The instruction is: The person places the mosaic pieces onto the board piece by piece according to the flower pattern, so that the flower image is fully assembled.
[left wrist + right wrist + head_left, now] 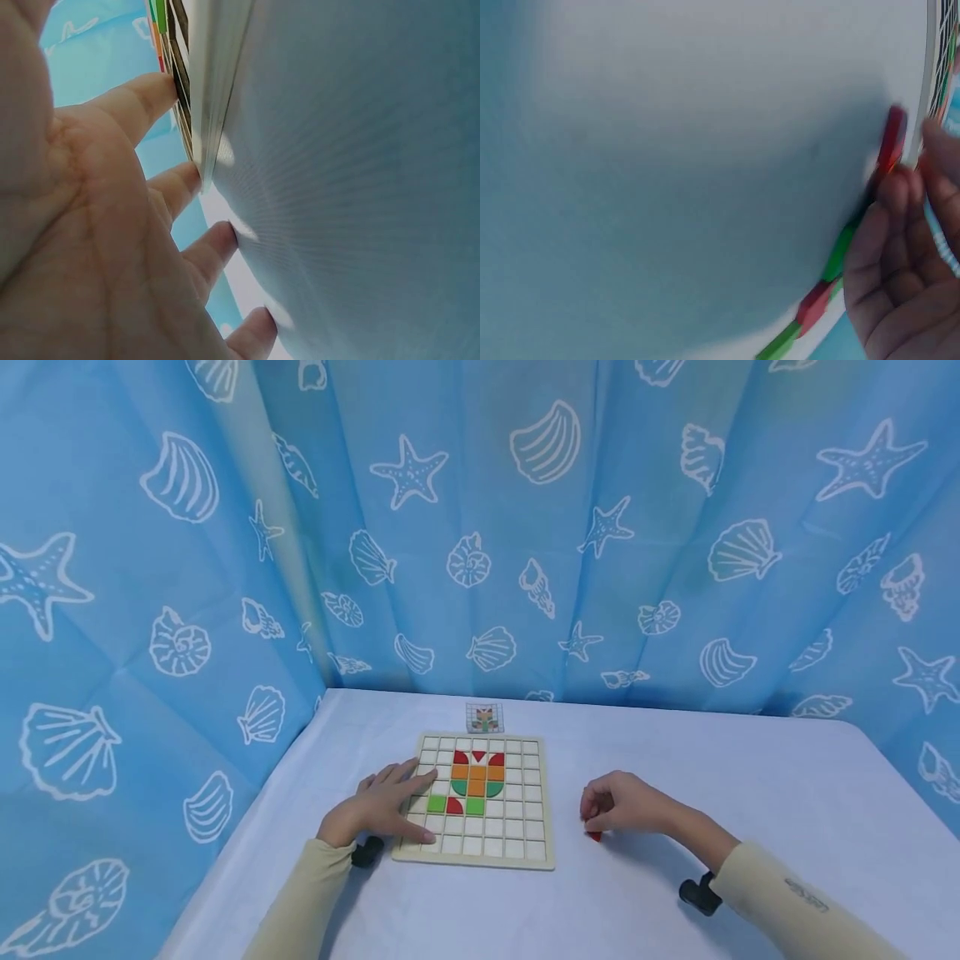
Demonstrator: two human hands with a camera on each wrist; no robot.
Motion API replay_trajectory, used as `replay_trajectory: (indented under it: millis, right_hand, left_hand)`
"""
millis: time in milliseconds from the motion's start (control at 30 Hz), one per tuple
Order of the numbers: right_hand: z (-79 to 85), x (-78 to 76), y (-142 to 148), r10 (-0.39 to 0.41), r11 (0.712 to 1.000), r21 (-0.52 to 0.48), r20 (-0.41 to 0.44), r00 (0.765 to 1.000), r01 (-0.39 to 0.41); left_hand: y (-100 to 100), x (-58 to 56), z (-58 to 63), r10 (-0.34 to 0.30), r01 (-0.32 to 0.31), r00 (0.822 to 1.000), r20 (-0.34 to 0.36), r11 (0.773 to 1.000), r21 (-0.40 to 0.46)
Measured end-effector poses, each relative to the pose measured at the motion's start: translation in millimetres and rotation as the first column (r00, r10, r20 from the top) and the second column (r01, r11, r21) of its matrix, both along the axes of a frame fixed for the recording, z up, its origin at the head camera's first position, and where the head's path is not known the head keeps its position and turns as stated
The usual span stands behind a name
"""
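Observation:
A square mosaic board (517, 863) with a pale frame and a grid of white cells lies on the table. Red, orange and green tiles (477, 772) form a tulip shape on it; a lower row has light green squares (475, 807) and a red quarter-round tile (454, 807). My left hand (386, 806) rests spread over the board's left edge, thumb and forefinger on the grid. In the left wrist view its fingers (176, 191) touch the edge. Right of the board, my right hand (630, 803) pinches a red tile (595, 837), its far part hidden under the fingers.
Behind the board lies a small picture card (484, 717) with a tulip on a grid. The right wrist view shows green tiles (838, 253) and a red tile (815, 304) beyond the right hand. A blue shell-print curtain (480, 527) borders the white table (750, 777).

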State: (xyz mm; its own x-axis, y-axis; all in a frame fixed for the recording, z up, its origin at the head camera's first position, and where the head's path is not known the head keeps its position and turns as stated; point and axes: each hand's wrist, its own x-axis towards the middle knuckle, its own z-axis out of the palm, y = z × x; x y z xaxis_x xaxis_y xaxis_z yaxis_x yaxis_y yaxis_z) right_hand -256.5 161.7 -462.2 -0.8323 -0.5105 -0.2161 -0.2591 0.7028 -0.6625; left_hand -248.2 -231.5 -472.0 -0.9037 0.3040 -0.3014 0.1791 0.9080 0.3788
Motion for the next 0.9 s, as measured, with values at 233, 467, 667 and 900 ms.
replay_trajectory:
  millis: [233, 467, 667, 900]
  right_hand:
    - [2.5, 13.2, -5.0, -0.017, 0.989, 0.141, -0.123, 0.992, 0.035]
    - [4.9, 17.9, -11.2, -0.047, 0.981, 0.176, -0.159, 0.986, 0.076]
    - [2.3, 21.2, -14.2, -0.038, 0.984, 0.167, -0.187, 0.982, 0.070]
    - [2.8, 23.3, -11.8, -0.078, 0.980, 0.168, -0.163, 0.984, 0.105]
  left_hand:
    - [0.4, -0.8, -2.3, 0.005, -0.005, 1.000, 0.002, 1.000, -0.005]
    - [-1.4, -2.8, -4.5, 0.003, -0.003, 1.000, 0.016, 1.000, -0.020]
    - [-3.2, -5.7, -10.8, 0.029, -0.028, 0.999, 0.015, 0.999, -0.041]
    - [-2.0, -6.7, -11.5, 0.022, -0.022, 1.000, 0.004, 0.999, -0.024]
